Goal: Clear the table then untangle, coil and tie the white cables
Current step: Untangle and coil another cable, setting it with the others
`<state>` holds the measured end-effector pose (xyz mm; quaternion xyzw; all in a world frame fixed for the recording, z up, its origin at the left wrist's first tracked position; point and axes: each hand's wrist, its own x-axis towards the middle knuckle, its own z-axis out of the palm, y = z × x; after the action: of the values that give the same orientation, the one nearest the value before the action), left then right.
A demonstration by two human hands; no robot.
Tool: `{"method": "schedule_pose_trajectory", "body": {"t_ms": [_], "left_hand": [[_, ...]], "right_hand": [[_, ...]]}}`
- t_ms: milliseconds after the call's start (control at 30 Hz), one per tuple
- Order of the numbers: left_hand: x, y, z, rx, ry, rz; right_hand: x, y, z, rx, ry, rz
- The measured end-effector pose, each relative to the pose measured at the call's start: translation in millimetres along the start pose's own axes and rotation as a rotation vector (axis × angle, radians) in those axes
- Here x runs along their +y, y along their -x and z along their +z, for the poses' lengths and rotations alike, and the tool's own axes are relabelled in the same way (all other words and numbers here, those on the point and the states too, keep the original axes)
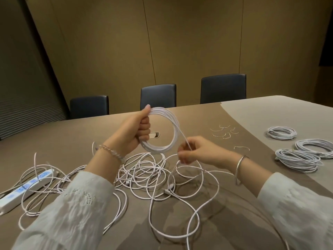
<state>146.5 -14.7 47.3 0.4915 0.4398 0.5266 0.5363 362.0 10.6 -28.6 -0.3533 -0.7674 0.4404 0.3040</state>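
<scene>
My left hand grips a round coil of white cable, held upright above the table. A loose strand runs from the coil down to my right hand, which pinches it between thumb and fingers. Below both hands lies a tangle of loose white cables spread over the table, with small connectors showing in it. Three finished coils lie at the right. Several short wire ties lie scattered beyond my right hand.
A white power strip lies at the left among the loose cables. The brown table has a cable slot behind the held coil. Three dark chairs stand along its far edge.
</scene>
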Motion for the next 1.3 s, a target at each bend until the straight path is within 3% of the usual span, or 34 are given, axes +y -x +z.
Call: {"method": "schedule_pose_trajectory", "body": {"t_ms": [100,233,467,533,733,833,1100,1200,1300], "left_hand": [[8,1,-13,0.095,0.126,0.056],[16,2,-31,0.231,0.227,0.118],[12,4,-54,0.327,0.265,0.092],[9,3,-54,0.33,0.266,0.067],[-1,-2,-46,0.294,0.194,0.087],[-5,-1,-39,0.268,0.069,0.121],[-26,9,1,0.191,-0.446,0.253],[-34,13,16,0.129,-0.469,0.179],[-34,16,16,0.023,-0.369,-0.027]], "right_hand": [[22,4,9,-0.052,0.005,0.073],[39,8,2,0.023,-0.003,0.078],[40,-2,-24,0.385,-0.105,0.027],[33,-5,-22,0.433,0.005,-0.014],[1,-4,6,0.373,0.5,-0.131],[-21,-4,21,0.279,0.624,-0.21],[-74,-7,41,0.167,0.595,-0.41],[-85,-10,38,0.207,0.499,-0.398],[-85,-13,31,0.227,0.438,-0.357]]}}
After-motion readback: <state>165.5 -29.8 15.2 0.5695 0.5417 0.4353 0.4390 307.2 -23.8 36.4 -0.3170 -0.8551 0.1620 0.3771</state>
